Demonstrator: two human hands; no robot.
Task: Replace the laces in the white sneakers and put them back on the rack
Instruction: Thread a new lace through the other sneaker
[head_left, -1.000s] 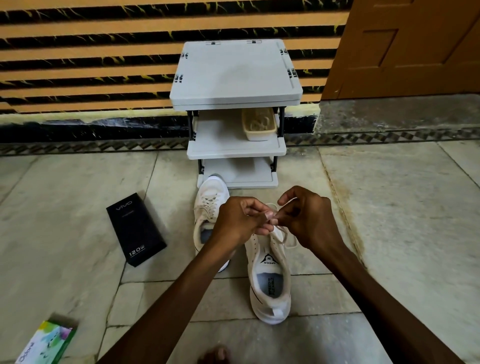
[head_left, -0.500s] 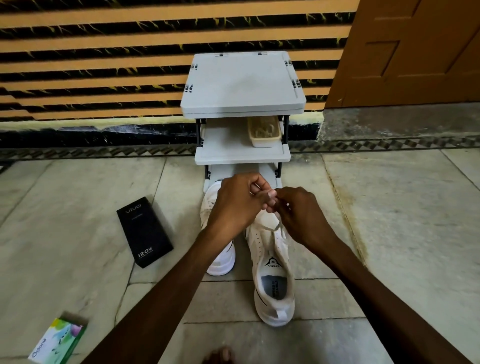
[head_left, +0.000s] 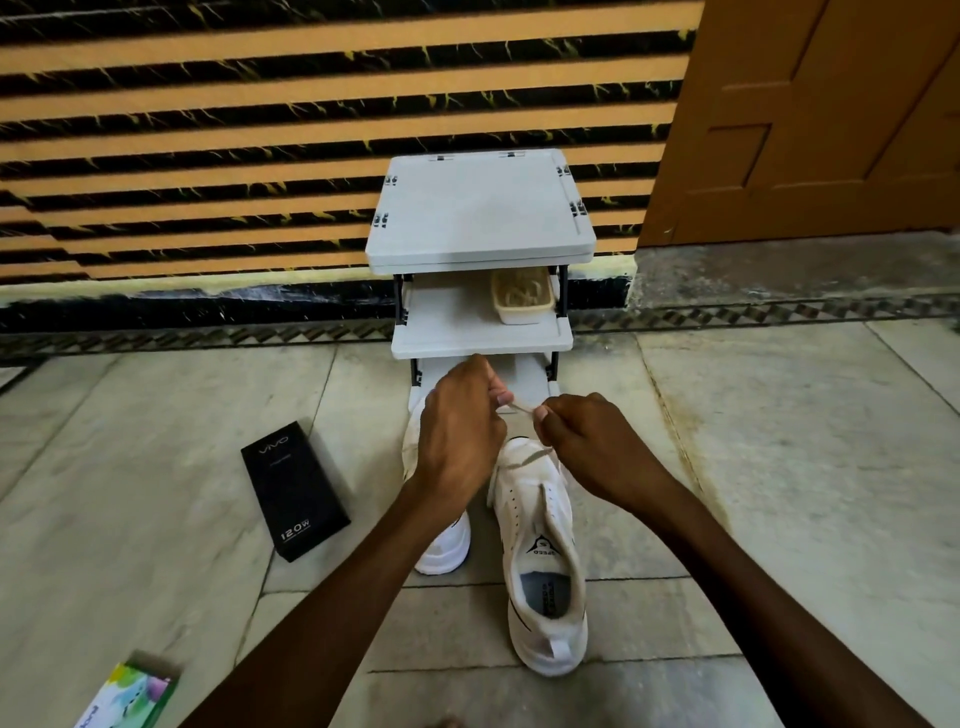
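A grey rack (head_left: 480, 208) stands at centre frame. Just below it, two white sneakers (head_left: 545, 561) sit side by side on the floor (head_left: 779, 467). Above them the left hand (head_left: 460, 431) and right hand (head_left: 592, 447), slightly apart, each pinch a lace (head_left: 522, 405) stretched between them.

The floor (head_left: 156, 493) is laid in pale stone tiles with dark joints. A grey three-shelf rack (head_left: 480, 208) is stood on it against the striped wall. A beige basket (head_left: 522, 306) is carried on the right part of the middle shelf; its contents cannot be made out. Two white sneakers are set on the floor just in front of the rack, toes toward it. The near sneaker (head_left: 545, 571) is fully shown, and the far sneaker (head_left: 444, 545) is partly hidden. A black box (head_left: 293, 491) marked "120W" is laid flat to their left. A multicoloured box (head_left: 130, 696) is cut off by the lower left edge.
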